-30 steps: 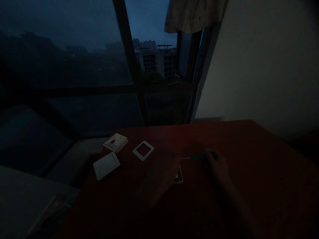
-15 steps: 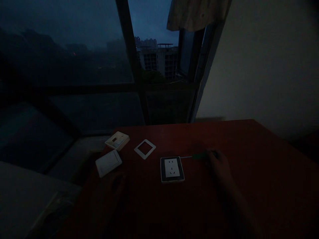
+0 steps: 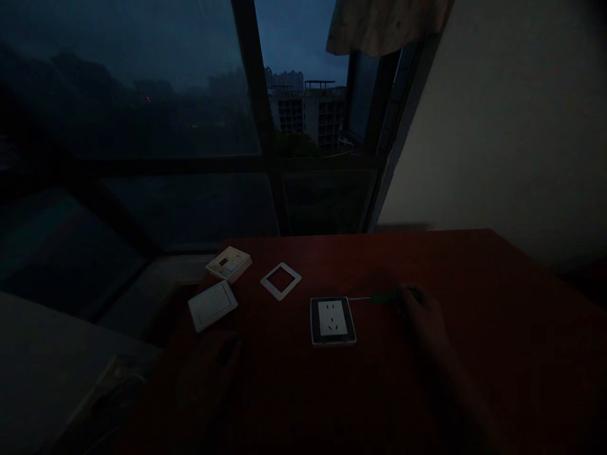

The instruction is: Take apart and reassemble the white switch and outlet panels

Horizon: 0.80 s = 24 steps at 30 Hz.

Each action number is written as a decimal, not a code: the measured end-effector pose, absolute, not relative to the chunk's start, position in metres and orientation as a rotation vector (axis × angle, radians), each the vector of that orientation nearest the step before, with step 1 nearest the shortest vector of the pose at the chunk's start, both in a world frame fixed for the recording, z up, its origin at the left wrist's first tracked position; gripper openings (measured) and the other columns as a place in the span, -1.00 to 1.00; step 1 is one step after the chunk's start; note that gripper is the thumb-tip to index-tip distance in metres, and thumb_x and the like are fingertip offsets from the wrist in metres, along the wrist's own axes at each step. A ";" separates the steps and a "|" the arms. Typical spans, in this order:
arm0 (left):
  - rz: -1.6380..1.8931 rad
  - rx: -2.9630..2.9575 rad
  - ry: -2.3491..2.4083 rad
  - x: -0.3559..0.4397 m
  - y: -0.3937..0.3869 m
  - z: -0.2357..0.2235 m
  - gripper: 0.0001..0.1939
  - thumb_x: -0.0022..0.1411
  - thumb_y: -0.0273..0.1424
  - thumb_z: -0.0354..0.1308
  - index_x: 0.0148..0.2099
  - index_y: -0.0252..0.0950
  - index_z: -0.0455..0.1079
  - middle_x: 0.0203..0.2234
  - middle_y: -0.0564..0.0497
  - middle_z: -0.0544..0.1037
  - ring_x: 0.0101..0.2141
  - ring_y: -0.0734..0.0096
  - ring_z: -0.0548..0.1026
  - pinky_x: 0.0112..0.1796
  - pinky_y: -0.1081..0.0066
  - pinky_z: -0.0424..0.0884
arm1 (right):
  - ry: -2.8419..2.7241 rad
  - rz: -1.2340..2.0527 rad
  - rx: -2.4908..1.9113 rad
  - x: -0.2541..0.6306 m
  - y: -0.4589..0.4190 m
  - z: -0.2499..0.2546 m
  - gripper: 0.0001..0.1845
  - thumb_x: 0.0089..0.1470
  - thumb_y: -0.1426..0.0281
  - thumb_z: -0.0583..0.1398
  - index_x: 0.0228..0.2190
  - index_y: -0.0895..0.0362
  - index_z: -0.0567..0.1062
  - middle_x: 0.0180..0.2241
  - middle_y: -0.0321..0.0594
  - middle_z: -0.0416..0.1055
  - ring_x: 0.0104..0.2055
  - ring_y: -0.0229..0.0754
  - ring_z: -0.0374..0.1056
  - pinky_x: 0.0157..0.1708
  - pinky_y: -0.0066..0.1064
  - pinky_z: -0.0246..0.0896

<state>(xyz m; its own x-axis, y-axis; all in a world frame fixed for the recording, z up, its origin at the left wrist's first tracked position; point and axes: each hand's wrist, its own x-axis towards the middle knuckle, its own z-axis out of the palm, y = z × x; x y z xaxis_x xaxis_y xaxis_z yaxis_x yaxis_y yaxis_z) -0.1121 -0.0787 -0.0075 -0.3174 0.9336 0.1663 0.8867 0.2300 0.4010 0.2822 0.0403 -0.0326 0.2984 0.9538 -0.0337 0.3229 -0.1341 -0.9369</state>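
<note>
In dim light, a person's right hand (image 3: pixel 423 314) grips a green-handled screwdriver (image 3: pixel 384 297), its thin shaft pointing left to the far right corner of a socket (image 3: pixel 332 318); whether the tip touches cannot be told. The socket, 5 slots in its white center, lies face up on a red-brown table (image 3: pixel 360 262), between the hands. The left hand (image 3: pixel 208 361) is in shadow, just nearer than a pale plate (image 3: pixel 213 306); whether it is open or closed cannot be told. At far left are 1 square frame (image 3: pixel 279 296) and 1 shallow box (image 3: pixel 236 261).
</note>
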 end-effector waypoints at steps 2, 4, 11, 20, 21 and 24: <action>0.646 1.768 2.374 -0.113 -0.078 -0.008 -0.80 0.21 -0.27 0.06 -0.24 -0.19 0.48 -0.23 0.04 0.56 -0.18 0.21 0.51 -0.12 0.29 0.43 | -1.182 0.869 -1.645 0.282 0.040 -0.033 -0.57 0.01 0.03 0.14 -0.29 0.14 0.46 -0.45 -0.24 0.42 -0.49 -0.19 0.35 -0.53 -0.43 0.25; 0.633 1.781 2.357 -0.112 -0.078 -0.007 -0.81 0.26 -0.27 0.08 -0.20 -0.23 0.46 -0.20 0.02 0.54 -0.18 0.25 0.50 -0.11 0.24 0.43 | -1.175 0.868 -1.643 0.282 0.041 -0.035 -0.57 0.01 0.03 0.14 -0.29 0.15 0.46 -0.46 -0.24 0.41 -0.50 -0.19 0.35 -0.54 -0.43 0.24; 0.679 1.876 2.281 -0.097 -0.089 0.005 -0.70 0.32 -0.30 0.09 0.06 -0.29 0.32 -0.02 -0.09 0.42 -0.12 0.25 0.46 -0.14 0.17 0.45 | -1.159 0.853 -1.619 0.280 0.040 -0.030 -0.59 -0.02 0.06 0.16 -0.34 0.16 0.47 -0.50 -0.25 0.41 -0.52 -0.21 0.33 -0.56 -0.44 0.22; 0.701 2.111 1.946 -0.056 -0.052 0.007 -0.63 0.27 -0.25 0.14 0.10 -0.17 0.31 0.06 -0.08 0.38 0.02 0.15 0.39 0.01 0.08 0.36 | -1.074 0.834 -1.548 0.274 0.033 -0.007 -0.68 -0.02 0.12 0.15 -0.40 0.14 0.46 -0.54 -0.25 0.37 -0.54 -0.21 0.28 -0.59 -0.44 0.17; 0.690 2.140 1.888 -0.049 -0.045 0.008 -0.57 0.22 -0.22 0.18 0.12 -0.11 0.29 0.09 -0.05 0.36 0.07 0.13 0.35 0.04 0.09 0.34 | -1.069 0.844 -1.534 0.272 0.032 -0.003 -0.69 -0.02 0.14 0.16 -0.40 0.14 0.45 -0.56 -0.28 0.35 -0.55 -0.23 0.27 -0.60 -0.45 0.15; 0.600 2.226 1.639 -0.030 -0.025 0.009 -0.28 0.10 -0.18 0.28 0.26 -0.10 0.12 0.21 -0.08 0.21 0.18 0.07 0.21 0.12 0.08 0.25 | -1.099 0.835 -1.522 0.267 0.032 0.014 -0.70 -0.02 0.13 0.18 -0.41 0.13 0.43 -0.59 -0.34 0.30 -0.58 -0.28 0.22 -0.61 -0.49 0.12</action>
<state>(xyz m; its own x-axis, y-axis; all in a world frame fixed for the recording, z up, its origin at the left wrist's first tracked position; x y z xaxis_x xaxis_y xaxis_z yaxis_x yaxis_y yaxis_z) -0.0302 -0.0249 0.0088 0.2568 0.9552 0.1470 0.8247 -0.2959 0.4821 0.2667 0.0320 0.0145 0.3388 0.9403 0.0320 0.2204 -0.0463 -0.9743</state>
